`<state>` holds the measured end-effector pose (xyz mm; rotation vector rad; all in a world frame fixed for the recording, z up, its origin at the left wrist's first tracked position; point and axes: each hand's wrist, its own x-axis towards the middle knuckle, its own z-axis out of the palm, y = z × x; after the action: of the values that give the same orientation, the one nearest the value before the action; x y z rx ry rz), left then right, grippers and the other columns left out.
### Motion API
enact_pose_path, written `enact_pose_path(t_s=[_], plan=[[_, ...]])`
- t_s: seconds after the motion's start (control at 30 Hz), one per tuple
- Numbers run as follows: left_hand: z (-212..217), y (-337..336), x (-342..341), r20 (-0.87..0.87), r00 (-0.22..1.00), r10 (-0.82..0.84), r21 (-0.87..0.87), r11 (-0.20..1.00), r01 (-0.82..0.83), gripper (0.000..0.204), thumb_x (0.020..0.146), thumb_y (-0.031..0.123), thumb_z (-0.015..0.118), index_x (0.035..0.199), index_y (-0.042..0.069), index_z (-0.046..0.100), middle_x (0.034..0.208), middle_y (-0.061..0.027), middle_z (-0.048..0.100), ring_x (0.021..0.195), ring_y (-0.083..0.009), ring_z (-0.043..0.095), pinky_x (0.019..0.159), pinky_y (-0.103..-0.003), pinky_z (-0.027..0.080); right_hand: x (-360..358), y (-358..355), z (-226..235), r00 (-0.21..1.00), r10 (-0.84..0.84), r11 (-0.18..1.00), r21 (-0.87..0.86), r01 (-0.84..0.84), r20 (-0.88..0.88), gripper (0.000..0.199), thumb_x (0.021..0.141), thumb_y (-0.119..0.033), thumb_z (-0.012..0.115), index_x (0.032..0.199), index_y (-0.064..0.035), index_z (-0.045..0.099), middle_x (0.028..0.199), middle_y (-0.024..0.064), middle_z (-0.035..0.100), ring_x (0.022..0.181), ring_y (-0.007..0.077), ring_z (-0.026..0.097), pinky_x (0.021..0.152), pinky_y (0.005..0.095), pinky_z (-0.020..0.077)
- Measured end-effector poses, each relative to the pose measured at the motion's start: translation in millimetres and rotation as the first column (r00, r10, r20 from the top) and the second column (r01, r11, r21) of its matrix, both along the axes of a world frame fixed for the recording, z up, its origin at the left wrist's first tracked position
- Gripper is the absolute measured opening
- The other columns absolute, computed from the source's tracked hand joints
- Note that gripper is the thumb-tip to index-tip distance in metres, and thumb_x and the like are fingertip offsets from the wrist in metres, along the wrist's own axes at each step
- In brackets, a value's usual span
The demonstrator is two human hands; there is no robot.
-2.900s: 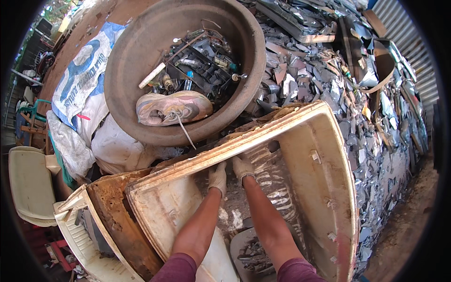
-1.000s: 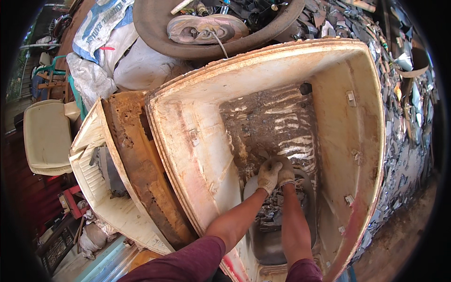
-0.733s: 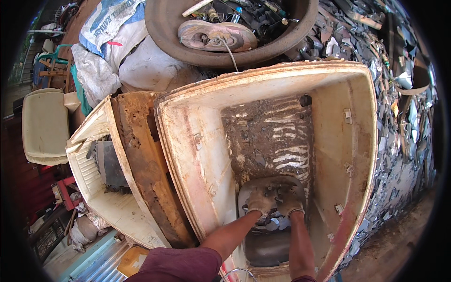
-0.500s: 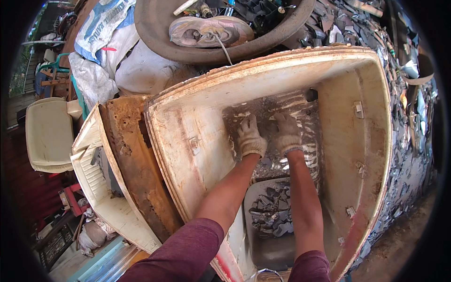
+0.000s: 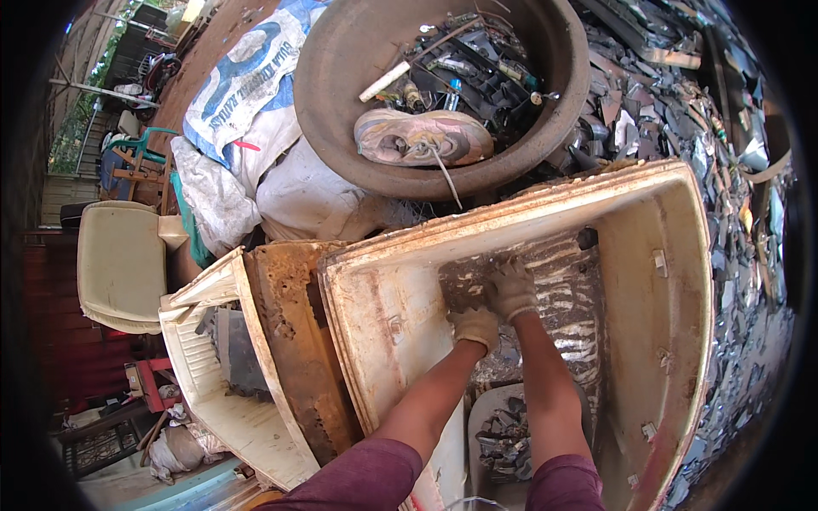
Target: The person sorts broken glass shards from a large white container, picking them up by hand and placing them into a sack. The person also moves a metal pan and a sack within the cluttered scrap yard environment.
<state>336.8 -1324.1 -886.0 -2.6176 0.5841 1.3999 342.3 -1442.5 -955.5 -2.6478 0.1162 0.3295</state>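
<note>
Both my hands wear pale, dirty work gloves and reach into a large, worn off-white box (image 5: 652,281) with a rusty rim. My left hand (image 5: 475,328) is low at the box's left inner side, its fingers curled in; anything within them is hidden. Just above and to its right, my right hand (image 5: 513,289) lies on the dark, grimy box bottom (image 5: 562,294), fingers stretched and apart. Whitish streaks mark that bottom. Nearer to me, beneath my forearms, a grey tray (image 5: 481,409) holds broken dark shards (image 5: 504,443).
Beyond the box stands a wide brown basin (image 5: 336,94) with a worn shoe (image 5: 423,138) and mixed scrap. Dark plastic fragments (image 5: 741,341) pile up on the right. Sacks (image 5: 247,85), a rusty panel (image 5: 294,324) and a cream chair (image 5: 123,264) are on the left.
My left hand has come back toward me, its fingers now curled. My right hand has shifted left relative to the box bottom. The view has tilted up, showing more of the basin.
</note>
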Motion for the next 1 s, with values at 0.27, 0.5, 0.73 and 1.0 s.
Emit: enact_pose_path(t_s=[0.27,0.5,0.73,1.0], plan=[[168.1,-76.7,82.3,0.041,0.867,-0.497,-0.355,0.804,0.478,0.028,0.084,0.016,0.07,0.109,0.005,0.075,0.109,-0.0224,0.073,0.098,-0.0392,0.073,0.08,-0.047,0.061,-55.2,36.5,53.4,0.938,-0.169,0.982,-0.03,0.186,0.304,0.038,0.093,-0.039,0.061,0.125,-0.0184,0.067,0.135,0.0116,0.059,0.135,0.0346,0.047,0.109,0.0601,0.0358],[294.8,-52.0,145.9,0.172,0.928,0.33,-0.935,0.351,0.048,0.029,0.094,0.029,0.075,0.099,0.003,0.066,0.097,-0.0142,0.07,0.086,-0.0263,0.072,0.073,-0.041,0.056,-58.9,66.5,40.1,0.944,-0.186,0.932,-0.255,0.257,0.272,0.045,0.092,-0.038,0.062,0.133,-0.0194,0.063,0.137,0.0141,0.056,0.136,0.0365,0.046,0.106,0.0679,0.0334],[278.0,-26.5,168.5,0.466,0.849,0.25,-0.634,0.763,0.124,0.058,0.094,0.048,0.069,0.121,-0.004,0.066,0.115,-0.0264,0.067,0.103,-0.035,0.071,0.087,-0.05,0.056,-68.8,37.9,9.9,0.968,0.223,0.972,-0.044,-0.229,-0.113,0.047,0.092,-0.049,0.063,0.126,-0.0183,0.067,0.129,0.0127,0.062,0.126,0.0311,0.054,0.089,0.0622,0.0495],[258.7,-17.4,165.7,0.519,0.851,0.081,-0.53,0.812,0.246,0.058,0.098,0.057,0.056,0.084,0.002,0.071,0.074,-0.02,0.068,0.069,-0.0391,0.07,0.065,-0.052,0.055,-68.1,32.9,49.4,0.869,-0.122,0.985,0.052,0.166,-0.479,0.041,0.098,-0.041,0.056,0.124,-0.0117,0.069,0.127,0.0242,0.067,0.123,0.0406,0.062,0.099,0.0568,0.0522]])
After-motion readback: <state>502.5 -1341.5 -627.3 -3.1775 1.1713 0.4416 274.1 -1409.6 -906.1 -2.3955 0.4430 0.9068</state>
